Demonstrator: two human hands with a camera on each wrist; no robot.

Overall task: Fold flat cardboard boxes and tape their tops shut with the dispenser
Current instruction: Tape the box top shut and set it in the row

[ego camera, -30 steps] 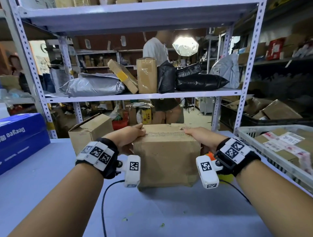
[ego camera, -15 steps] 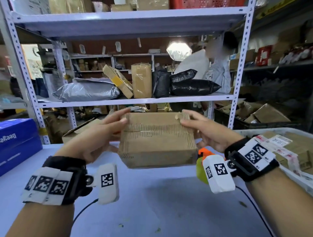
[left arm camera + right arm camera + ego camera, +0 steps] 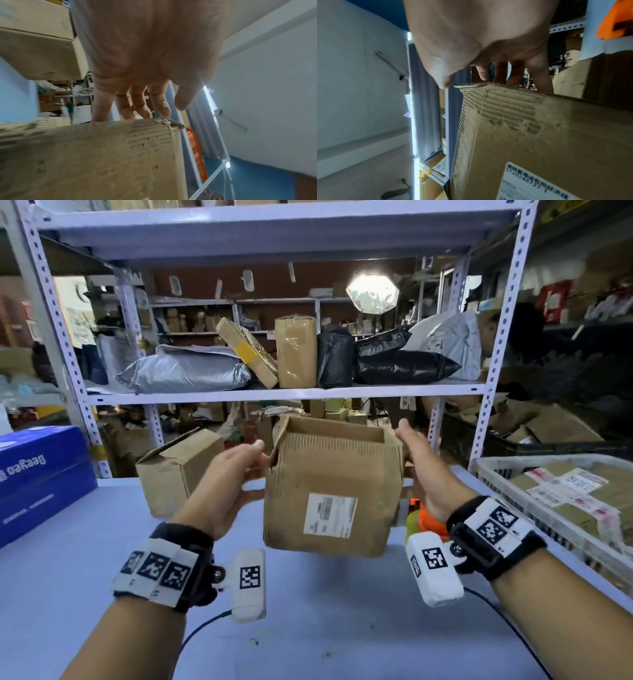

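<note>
Cardboard box [image 3: 332, 474] now hangs mid-frame above the tabletop [image 3: 308, 611], turned from seam-forward to open end up, label facing the camera. Left hand [image 3: 226, 484] and right hand [image 3: 424, 470] press its sides with straight fingers. Top flaps probably come next.

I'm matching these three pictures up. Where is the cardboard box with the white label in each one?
Head: the box is at the centre.
Left wrist: it fills the lower left, below the fingers.
Right wrist: it fills the lower right, its white label at the bottom edge.
Shared landmark: the orange tape dispenser, just right of the box in the head and left wrist views, top right corner in the right wrist view.
</note>
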